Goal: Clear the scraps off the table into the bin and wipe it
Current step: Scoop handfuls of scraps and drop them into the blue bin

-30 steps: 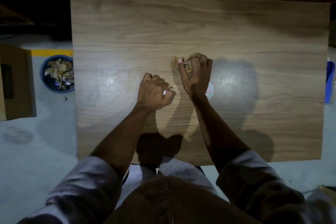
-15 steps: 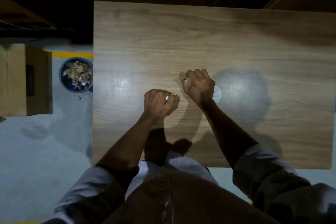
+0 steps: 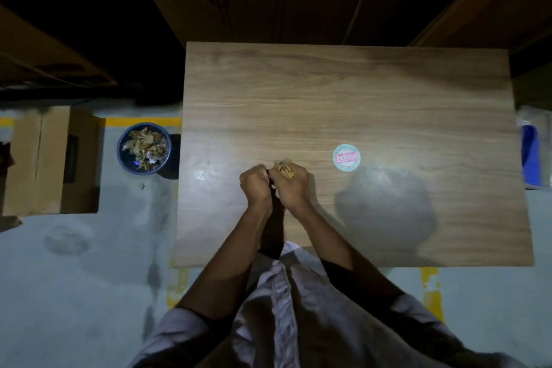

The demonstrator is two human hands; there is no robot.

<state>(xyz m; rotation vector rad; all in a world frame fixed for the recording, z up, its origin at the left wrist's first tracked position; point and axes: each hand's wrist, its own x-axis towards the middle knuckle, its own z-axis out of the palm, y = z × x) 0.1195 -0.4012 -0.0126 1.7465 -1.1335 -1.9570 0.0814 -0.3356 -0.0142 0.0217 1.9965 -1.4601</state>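
My two hands are pressed together as fists over the near middle of the wooden table (image 3: 343,92). My right hand (image 3: 291,185) grips a wad of tan scraps (image 3: 283,169) that pokes out above its fingers. My left hand (image 3: 255,185) is curled tight against it, with a small bit of scrap just showing at its fingertips. A round blue bin (image 3: 144,148), filled with similar tan scraps, stands on the floor just left of the table. A round teal and pink sticker (image 3: 346,157) lies on the table to the right of my hands.
A cardboard box (image 3: 50,161) stands on the floor left of the bin. A blue object (image 3: 531,152) sits past the table's right edge. Dark wooden panels lean beyond the far edge. Yellow tape lines mark the grey floor.
My hands have come together from being apart, and the right hand has moved left off the sticker, which is now uncovered. The view has pulled back and shifted left.
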